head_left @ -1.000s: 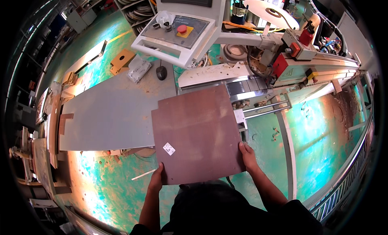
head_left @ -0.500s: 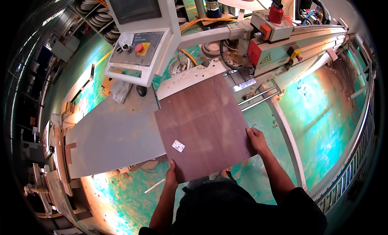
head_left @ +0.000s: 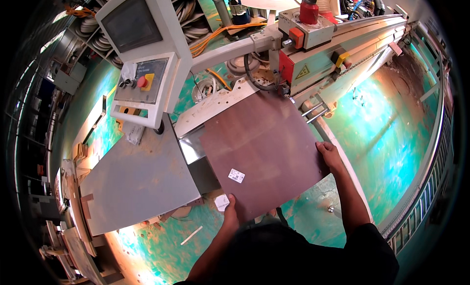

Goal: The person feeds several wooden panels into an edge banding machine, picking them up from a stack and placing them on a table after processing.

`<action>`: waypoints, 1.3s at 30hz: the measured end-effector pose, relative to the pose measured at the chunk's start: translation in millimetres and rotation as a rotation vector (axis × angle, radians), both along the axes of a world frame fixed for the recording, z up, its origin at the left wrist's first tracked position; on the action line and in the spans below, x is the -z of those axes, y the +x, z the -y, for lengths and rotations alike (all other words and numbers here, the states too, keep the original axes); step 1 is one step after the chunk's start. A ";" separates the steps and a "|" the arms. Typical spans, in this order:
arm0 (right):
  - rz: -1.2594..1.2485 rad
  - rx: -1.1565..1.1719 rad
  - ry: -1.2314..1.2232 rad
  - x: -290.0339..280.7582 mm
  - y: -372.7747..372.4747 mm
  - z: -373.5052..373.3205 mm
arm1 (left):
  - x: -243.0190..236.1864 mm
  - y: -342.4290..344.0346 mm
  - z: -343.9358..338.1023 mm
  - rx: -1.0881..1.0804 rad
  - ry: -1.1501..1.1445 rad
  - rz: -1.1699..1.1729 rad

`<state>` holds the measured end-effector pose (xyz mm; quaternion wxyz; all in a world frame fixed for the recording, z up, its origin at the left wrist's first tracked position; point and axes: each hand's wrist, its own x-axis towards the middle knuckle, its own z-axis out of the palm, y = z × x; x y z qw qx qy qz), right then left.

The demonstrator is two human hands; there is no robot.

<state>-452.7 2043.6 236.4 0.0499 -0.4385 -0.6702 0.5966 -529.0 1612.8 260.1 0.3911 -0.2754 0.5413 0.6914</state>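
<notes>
A flat brown wooden panel point(head_left: 267, 143) with a small white label point(head_left: 236, 175) lies between my hands, its far end over the white perforated fence point(head_left: 215, 110) of a machine. My left hand point(head_left: 231, 211) grips the panel's near left corner, thumb on top. At the near right corner my right hand point(head_left: 329, 156) holds the edge, thumb above and fingers underneath, mostly hidden. Left of the panel is a grey tabletop point(head_left: 142, 182) dusted with sawdust. A whitish piece point(head_left: 222, 202) shows beside my left thumb.
A control console point(head_left: 142, 84) with a screen and red button stands at the far left, on an arm point(head_left: 230, 52). The machine's long beam point(head_left: 342, 55) runs off to the far right. Wood offcuts point(head_left: 73, 187) stand left, and a metal rail point(head_left: 416, 182) curves at right.
The panel and both hands have shifted to the right relative to the grey table, uncovering a gap and shiny metal at its edge. My view has also turned somewhat.
</notes>
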 end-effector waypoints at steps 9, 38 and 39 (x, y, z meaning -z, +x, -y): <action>-0.041 0.043 0.133 -3.7 12.4 -81.9 | 107.6 5.0 -51.6 0.062 -0.080 0.016; -0.231 -0.665 0.395 154.0 102.8 365.3 | 162.1 73.9 290.9 0.077 -0.040 0.088; -0.201 -0.692 0.279 168.9 93.1 373.2 | 155.5 76.9 328.0 -0.001 -0.089 0.078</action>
